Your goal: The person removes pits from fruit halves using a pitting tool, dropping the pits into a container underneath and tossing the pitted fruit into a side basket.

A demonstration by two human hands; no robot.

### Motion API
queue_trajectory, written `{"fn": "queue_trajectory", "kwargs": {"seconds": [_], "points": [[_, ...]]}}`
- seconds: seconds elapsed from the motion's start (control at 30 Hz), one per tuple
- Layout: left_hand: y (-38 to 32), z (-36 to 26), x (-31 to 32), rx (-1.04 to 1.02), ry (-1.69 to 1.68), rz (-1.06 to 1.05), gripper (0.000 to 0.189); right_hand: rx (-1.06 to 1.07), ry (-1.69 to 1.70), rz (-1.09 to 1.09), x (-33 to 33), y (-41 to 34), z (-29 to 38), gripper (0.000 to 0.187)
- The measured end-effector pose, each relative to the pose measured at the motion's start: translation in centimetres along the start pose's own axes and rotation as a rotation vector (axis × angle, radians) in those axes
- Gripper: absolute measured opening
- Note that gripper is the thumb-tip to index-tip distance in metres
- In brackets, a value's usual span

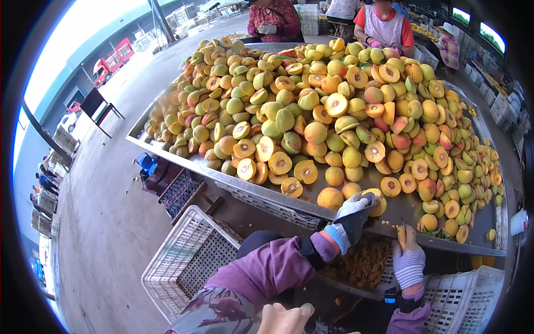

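Note:
My left hand (353,215), in a knit glove with a dark palm, is at the near rim of a metal table (267,190). Its fingers hold a yellow peach (379,203). To the right, my right hand (409,259) wears a striped knit glove. It grips a small hand tool by its wooden handle (401,238); the tip is too small to make out clearly. Small pale bits (388,224) lie on the rim between my hands. A large heap of peaches (292,117), many cut in half with pits showing, covers much of the table.
Under the rim sits a crate of peach scraps (363,263). White plastic crates stand at left (167,267) and right (467,292) of my legs. Two people (273,21) (386,25) sit across the table. A chair (100,106) stands on the concrete floor.

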State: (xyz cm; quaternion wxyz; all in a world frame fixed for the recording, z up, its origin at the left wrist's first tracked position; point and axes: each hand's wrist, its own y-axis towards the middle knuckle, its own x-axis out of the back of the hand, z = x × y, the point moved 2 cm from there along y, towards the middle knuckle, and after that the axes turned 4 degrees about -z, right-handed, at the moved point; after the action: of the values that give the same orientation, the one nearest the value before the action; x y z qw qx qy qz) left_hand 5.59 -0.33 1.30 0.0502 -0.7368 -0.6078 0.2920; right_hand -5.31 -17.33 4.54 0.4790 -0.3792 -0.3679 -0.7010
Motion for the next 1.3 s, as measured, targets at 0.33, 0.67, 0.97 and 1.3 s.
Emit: {"fn": "queue_trajectory", "kwargs": {"seconds": [0.33, 0.67, 0.97, 1.3], "points": [[-0.4, 0.3, 0.4, -0.121, -0.036, 0.028, 0.035, 0.024, -0.107, 0.007, -1.0, -0.1, 0.1, 0.047], [-1.0, -0.1, 1.1, -0.314, 0.223, 0.048, 0.025, 0.110, -0.089, -0.137, -1.5, 0.1, 0.3, 0.043], [-0.3, 0.6, 0.8, -0.133, -0.015, 0.053, 0.031, 0.127, 0.005, -0.257, -0.8, 0.2, 1.4, 0.042], [-1.5, -0.9, 0.3, -0.017, -0.136, 0.058, 0.037, 0.136, -0.068, -0.156, -0.8, 0.1, 0.9, 0.041]]}}
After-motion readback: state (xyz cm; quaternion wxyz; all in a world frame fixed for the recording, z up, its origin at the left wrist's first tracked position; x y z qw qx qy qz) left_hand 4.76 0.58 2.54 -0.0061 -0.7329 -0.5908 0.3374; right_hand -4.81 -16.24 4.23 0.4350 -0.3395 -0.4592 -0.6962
